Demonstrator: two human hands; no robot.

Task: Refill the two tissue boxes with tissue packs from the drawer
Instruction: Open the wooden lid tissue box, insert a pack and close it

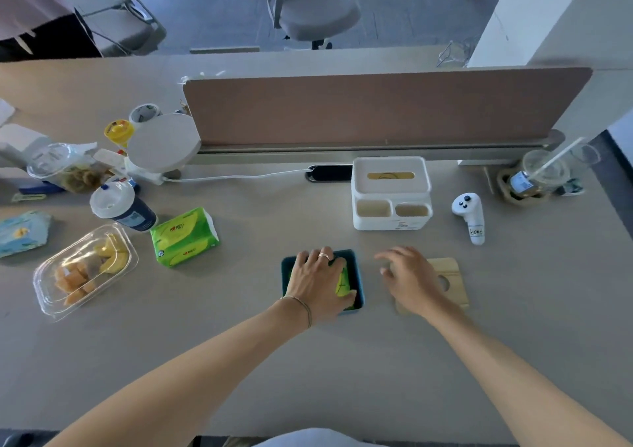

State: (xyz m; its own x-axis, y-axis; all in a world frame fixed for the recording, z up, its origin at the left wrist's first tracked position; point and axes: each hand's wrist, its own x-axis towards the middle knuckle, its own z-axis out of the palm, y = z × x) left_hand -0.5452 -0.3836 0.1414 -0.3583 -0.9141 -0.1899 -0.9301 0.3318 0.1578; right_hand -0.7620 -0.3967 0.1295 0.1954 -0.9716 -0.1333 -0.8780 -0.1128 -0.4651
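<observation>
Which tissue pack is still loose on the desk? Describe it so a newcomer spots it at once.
Start at the brown divider screen across the desk, then look towards its left end and nearer the person. The loose tissue pack lies beside the dark lidded cup. It is the only bright green wrapped block outside a box.

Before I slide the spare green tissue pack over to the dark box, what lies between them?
Head view: only bare desk between the spare green tissue pack and the dark box.

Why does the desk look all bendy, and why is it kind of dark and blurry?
Head view: the wide lens curves the desk edges and the divider panel. Light is dim and bluish, with soft shadows under both hands, left and right. Far chairs look soft; the green tissue pack stays fairly clear.
</observation>
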